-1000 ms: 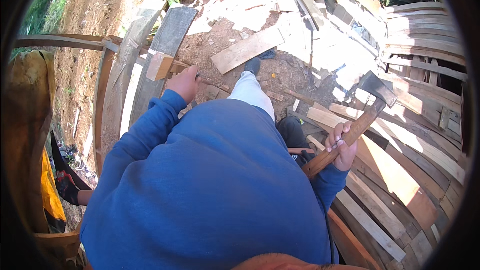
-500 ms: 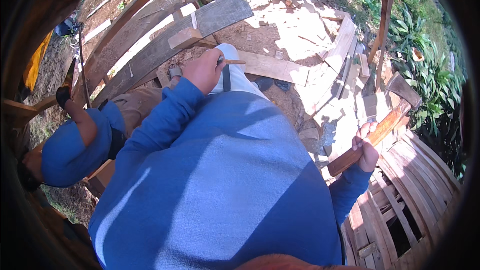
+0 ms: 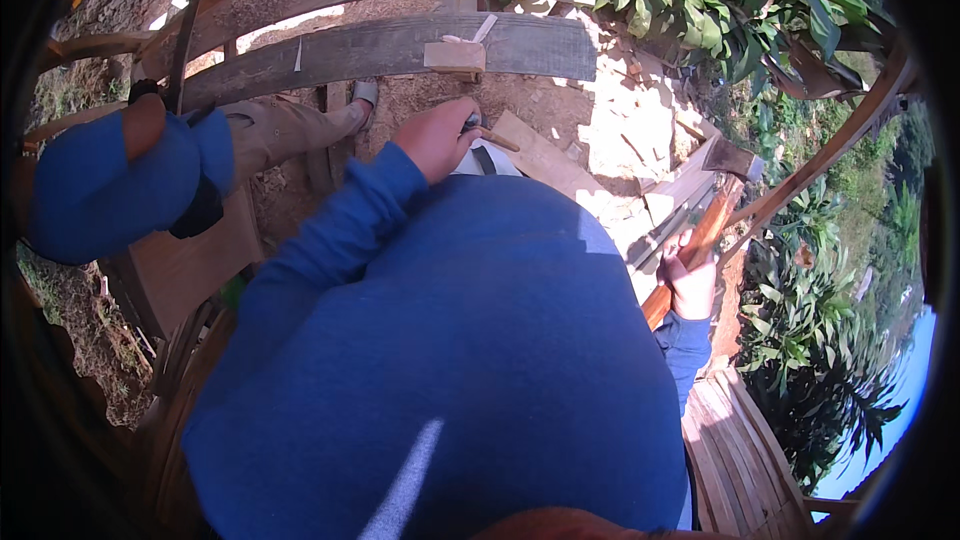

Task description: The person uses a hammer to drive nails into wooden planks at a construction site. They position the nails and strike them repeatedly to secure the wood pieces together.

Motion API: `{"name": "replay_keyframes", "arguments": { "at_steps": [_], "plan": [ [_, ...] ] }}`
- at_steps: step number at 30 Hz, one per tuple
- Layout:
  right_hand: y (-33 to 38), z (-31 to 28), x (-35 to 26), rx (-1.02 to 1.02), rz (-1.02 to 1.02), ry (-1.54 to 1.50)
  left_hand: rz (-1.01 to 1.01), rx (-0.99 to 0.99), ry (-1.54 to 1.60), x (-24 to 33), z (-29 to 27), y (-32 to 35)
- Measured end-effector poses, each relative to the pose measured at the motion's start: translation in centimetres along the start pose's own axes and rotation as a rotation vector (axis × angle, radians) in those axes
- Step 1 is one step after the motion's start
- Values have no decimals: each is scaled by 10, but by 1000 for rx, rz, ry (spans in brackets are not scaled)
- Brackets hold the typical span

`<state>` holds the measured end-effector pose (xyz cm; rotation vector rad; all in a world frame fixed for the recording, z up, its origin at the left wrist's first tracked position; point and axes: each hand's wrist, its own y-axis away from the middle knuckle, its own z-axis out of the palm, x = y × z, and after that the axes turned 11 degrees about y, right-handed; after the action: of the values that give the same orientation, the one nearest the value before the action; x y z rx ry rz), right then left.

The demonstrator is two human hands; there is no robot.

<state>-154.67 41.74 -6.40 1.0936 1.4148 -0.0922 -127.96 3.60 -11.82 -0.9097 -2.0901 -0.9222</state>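
My left hand is closed in front of my waist around a thin, brown, stick-like object. One end juts out to the right past my fingers; the rest lies hidden in the grip, so its kind is unclear. On the right, my right hand is wrapped around the reddish-brown wooden handle of an axe. Its dark metal head points up and away, and the handle's lower end passes behind my sleeve.
Ahead stand long curved planks with a wood block on one. A person in blue works at the left. Boards and chips litter the dirt. Wooden slats lie lower right; leafy plants grow beyond a slanting pole.
The view has turned, and the planks and the other person now appear farther left or higher. The axe stands more upright and nearer my body. Both hands keep their holds.
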Motion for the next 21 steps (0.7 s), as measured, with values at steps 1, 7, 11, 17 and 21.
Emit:
{"name": "replay_keyframes", "arguments": {
  "at_steps": [1, 7, 11, 17, 21],
  "plan": [
    [-15, 2, 0, -83, 46, 62, -31, 26, 13, -9, -12, 3],
    [-81, 83, -54, -214, 15, 286, -143, 215, 179, -84, -69, 23],
    [-118, 137, -98, -260, 32, 360, -182, 321, 247, -133, -89, 34],
    [-167, 175, -141, -260, -47, 828, -235, 390, 325, -171, -87, 44],
    [-196, 196, -151, -327, -25, 808, -328, 451, 304, -172, -88, 43]
  ]
}}
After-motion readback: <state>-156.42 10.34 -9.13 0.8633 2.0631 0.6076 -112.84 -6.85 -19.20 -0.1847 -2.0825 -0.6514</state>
